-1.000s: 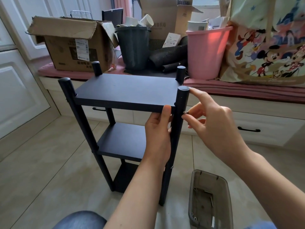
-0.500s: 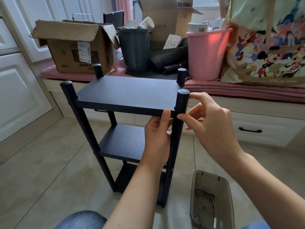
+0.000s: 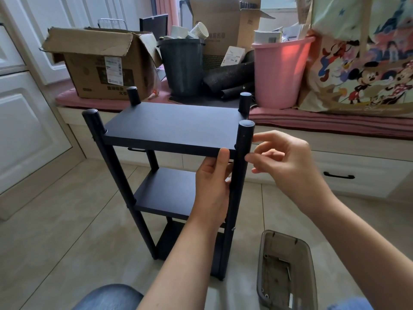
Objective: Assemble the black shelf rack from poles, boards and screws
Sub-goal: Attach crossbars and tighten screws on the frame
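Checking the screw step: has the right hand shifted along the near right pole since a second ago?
Barely: the right hand stays at the near right pole beside the top board, index fingertip near the cap.

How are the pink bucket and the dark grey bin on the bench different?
The pink bucket is light pink and stands to the right; the dark grey bin is nearly black and stands left of it. The pink bucket holds papers or boxes, while the dark grey bin holds paper cups. The pink bucket looks wider here. Both are upright, open-topped, tapered plastic containers on the cushioned bench behind the black shelf rack.
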A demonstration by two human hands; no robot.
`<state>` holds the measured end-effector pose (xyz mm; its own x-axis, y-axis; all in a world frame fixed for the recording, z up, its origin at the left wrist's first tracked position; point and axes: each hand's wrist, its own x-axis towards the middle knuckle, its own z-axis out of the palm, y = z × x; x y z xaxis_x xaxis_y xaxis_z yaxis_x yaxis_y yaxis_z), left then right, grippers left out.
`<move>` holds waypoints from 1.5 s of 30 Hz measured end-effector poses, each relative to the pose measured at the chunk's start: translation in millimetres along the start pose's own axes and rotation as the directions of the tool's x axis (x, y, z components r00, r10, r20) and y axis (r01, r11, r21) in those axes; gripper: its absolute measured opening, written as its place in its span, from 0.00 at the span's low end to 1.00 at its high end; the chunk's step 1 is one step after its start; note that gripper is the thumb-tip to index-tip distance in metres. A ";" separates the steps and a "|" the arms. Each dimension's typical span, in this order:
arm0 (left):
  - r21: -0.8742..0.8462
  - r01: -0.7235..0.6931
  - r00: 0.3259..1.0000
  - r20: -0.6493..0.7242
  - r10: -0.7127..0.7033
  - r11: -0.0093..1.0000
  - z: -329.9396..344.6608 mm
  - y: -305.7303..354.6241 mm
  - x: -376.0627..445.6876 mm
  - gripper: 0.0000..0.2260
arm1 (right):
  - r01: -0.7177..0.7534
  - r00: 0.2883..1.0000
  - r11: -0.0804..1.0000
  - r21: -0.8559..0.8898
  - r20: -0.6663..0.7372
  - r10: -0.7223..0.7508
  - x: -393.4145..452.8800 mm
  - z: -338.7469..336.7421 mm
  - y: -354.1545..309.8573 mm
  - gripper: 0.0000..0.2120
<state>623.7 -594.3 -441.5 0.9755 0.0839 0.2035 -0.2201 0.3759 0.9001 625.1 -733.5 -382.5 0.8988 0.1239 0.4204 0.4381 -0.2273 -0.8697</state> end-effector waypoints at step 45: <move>0.957 -0.284 0.862 0.227 0.454 0.062 13.1 46.5 2.5 0.22 | -0.540 0.833 0.749 0.383 0.372 0.410 42.2 20.3 9.7 0.18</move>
<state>615.9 -588.7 -394.1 0.7402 0.0338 0.6715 -0.2920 -0.8835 0.3663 667.0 -710.9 -378.5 0.9237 0.3691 -0.1030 -0.1621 0.1330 -0.9778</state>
